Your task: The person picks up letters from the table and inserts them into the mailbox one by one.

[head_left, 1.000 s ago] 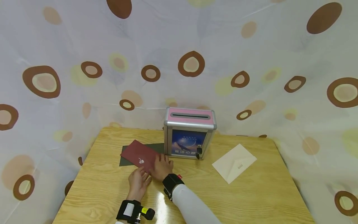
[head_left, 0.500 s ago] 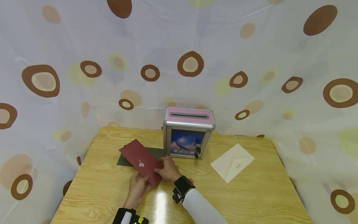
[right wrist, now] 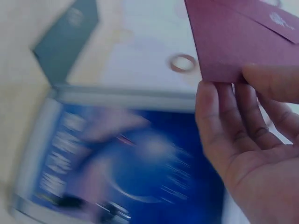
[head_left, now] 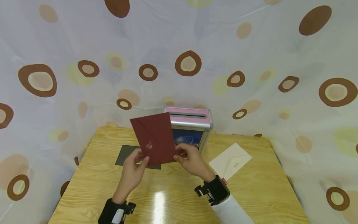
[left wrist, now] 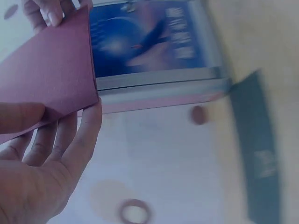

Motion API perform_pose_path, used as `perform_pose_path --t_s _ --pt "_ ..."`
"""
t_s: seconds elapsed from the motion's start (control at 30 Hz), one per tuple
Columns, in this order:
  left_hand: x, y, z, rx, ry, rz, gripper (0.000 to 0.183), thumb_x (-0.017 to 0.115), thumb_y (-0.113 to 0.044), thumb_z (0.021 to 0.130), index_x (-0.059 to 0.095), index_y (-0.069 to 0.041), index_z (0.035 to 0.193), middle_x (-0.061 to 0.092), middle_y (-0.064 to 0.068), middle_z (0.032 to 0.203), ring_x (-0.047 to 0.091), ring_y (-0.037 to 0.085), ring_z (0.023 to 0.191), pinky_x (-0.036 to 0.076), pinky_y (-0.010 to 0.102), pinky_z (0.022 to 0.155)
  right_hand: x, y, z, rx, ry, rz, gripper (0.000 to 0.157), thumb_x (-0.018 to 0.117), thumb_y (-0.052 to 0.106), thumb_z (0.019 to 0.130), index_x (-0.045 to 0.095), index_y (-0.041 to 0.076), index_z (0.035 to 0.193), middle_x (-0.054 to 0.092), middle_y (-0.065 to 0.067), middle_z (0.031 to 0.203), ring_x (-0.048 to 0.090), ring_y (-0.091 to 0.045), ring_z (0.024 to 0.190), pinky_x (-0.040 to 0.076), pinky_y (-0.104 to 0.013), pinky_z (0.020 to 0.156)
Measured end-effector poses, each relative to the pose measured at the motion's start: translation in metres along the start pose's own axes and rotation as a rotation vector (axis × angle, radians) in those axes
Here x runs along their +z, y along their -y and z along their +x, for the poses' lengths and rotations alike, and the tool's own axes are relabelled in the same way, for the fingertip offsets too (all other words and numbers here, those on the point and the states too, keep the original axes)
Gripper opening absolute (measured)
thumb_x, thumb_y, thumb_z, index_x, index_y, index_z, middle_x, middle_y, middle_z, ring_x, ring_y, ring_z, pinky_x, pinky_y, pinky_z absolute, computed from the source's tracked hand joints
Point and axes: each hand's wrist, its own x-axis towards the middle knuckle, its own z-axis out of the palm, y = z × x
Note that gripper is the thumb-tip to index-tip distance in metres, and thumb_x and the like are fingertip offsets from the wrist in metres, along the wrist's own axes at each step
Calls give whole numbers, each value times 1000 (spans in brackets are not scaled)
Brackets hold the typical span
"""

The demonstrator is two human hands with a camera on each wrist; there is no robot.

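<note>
Above the table (head_left: 181, 193), in front of the box (head_left: 193, 125), our left hand (head_left: 132, 170) and right hand (head_left: 193, 160) pinch the maroon envelope (head_left: 156, 138) near its lower corners, long axis rising slightly leftward.

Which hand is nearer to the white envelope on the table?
Right. In the head view, the right hand is just left of the white envelope, holding the red envelope; the left hand is farther left, gripping its other side.

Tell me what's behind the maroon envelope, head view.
A slotted pink-topped box and dark green envelope show partly; the maroon envelope covers the box's lower left and the green envelope's upper right.
</note>
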Motion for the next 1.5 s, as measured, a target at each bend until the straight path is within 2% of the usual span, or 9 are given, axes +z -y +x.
perform_pose_path --t_s 0.1,0.27,0.47,0.6,0.77,0.9,1.13,1.5 --pt "1 -26 37 81 22 51 22 61 -5 95 62 -9 117 68 12 104 66 25 92 59 41 65 -28 10 11 -40 -78 15 17 66 0 90 65 5 107 66 -12 95 65 -23 85 58 -36 72" --pt "9 -56 91 139 77 90 23 60 -6 96 61 -10 119 67 12 105 65 22 94 59 43 70 -68 25 33 -34 -206 53 17 63 -6 90 64 -4 106 64 -21 96 64 -32 86 57 -31 72" --pt "25 -68 137 199 78 150 27 58 -7 97 58 -7 123 66 16 104 64 24 95 58 45 74 -97 44 51 -46 -320 6 16 62 -8 89 62 -11 105 63 -28 96 63 -37 89 51 -18 70" --pt "36 -68 156 202 70 167 25 58 -6 96 59 -5 121 65 16 106 64 26 96 57 45 79 -106 37 62 -63 -362 -11 14 62 -8 90 63 -12 103 64 -30 94 63 -39 88 50 -19 68" --pt "46 -66 173 195 51 182 22 59 -4 95 60 -4 117 66 17 104 64 28 95 55 46 84 -111 28 70 -49 -400 -20 14 62 -6 90 63 -11 103 64 -30 94 63 -38 87 49 -23 69" --pt "51 -63 181 180 47 180 21 60 -3 94 60 -3 115 67 17 102 63 28 94 54 45 86 -113 22 72 -10 -411 -22 15 64 -6 89 63 -11 103 65 -29 95 63 -37 88 50 -30 73" --pt "56 -59 184 144 68 171 21 60 -3 93 60 -1 113 67 18 101 64 26 94 54 44 86 -113 20 72 5 -410 -26 15 64 -8 88 64 -12 103 64 -31 95 63 -40 89 51 -51 78" --pt "60 -58 187 103 68 192 20 61 -2 90 62 0 110 68 18 98 64 26 90 55 41 83 -113 20 72 12 -427 -65 17 64 -9 87 63 -13 103 65 -32 97 63 -41 91 53 -55 81"
